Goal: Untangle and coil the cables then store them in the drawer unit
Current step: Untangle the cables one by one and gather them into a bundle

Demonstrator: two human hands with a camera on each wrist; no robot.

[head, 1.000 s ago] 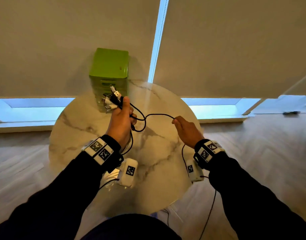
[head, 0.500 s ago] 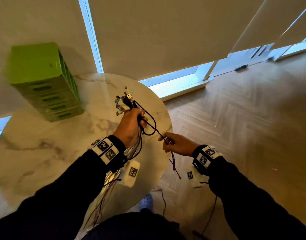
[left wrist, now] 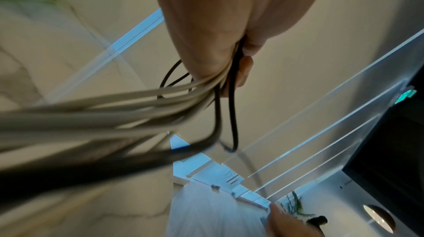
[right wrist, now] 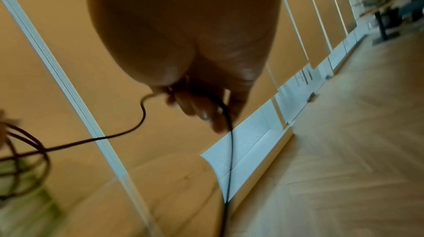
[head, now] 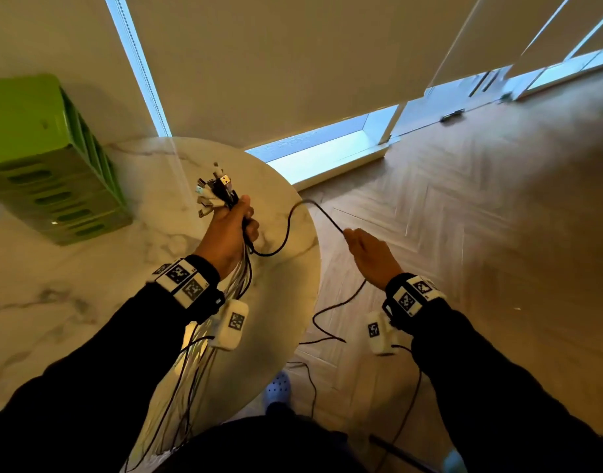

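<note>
The right hand, pinching the black cable, has pulled farther from the left hand, which still grips the cable bundle.

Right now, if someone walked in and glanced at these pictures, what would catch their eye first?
Probably the left hand, held above the round marble table, gripping a bunch of cables whose plugs fan out above the fist while white and black cords hang below. Next, the single black cable arcing from that fist across to the right hand, which pinches it out over the wooden floor. The bright green drawer unit stands at the table's far left.
</note>
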